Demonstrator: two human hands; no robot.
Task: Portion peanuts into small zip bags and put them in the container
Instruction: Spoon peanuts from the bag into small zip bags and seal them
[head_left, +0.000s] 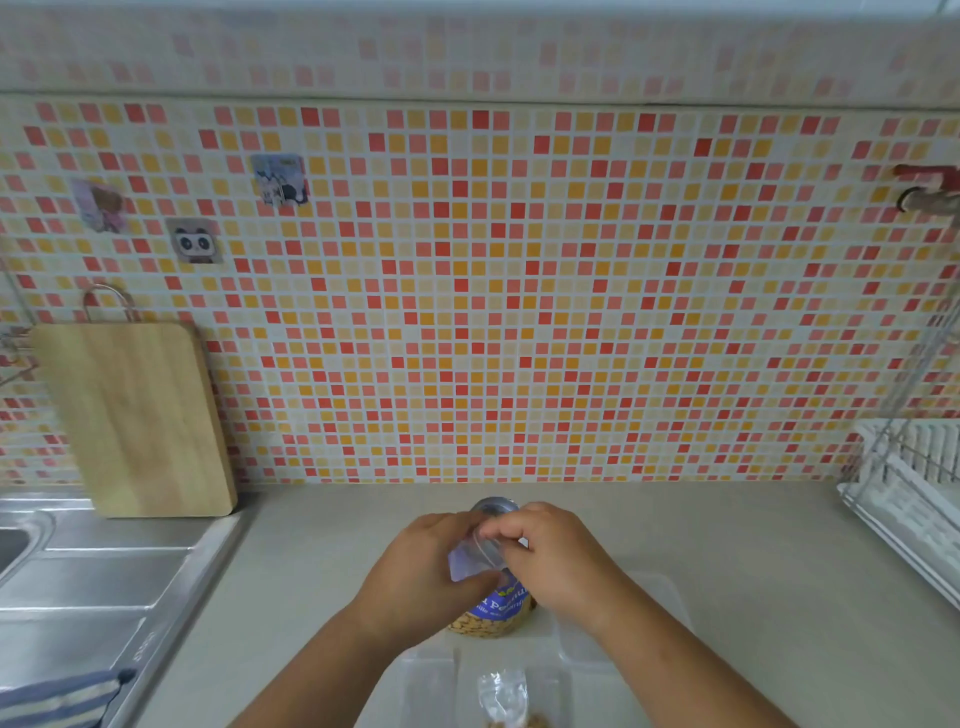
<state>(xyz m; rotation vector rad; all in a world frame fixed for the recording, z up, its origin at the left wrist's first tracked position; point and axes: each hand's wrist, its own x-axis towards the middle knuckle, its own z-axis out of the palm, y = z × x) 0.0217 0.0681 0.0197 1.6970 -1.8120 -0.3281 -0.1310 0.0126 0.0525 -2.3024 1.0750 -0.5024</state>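
Observation:
A peanut jar (496, 616) with a blue label stands on the counter, peanuts showing at its base. Above it, both hands meet around a small clear zip bag (475, 558). My left hand (421, 566) grips the bag's left side. My right hand (545, 551) pinches its top edge. A round metallic lid or tin (493, 506) shows just behind the fingers. Near the bottom edge, a clear plastic container (431, 675) holds one filled small zip bag (506, 699) with peanuts in it.
A steel sink (78, 571) lies to the left with a striped cloth (57, 699) on its edge. A wooden cutting board (135, 415) leans on the tiled wall. A white dish rack (914, 493) stands at the right.

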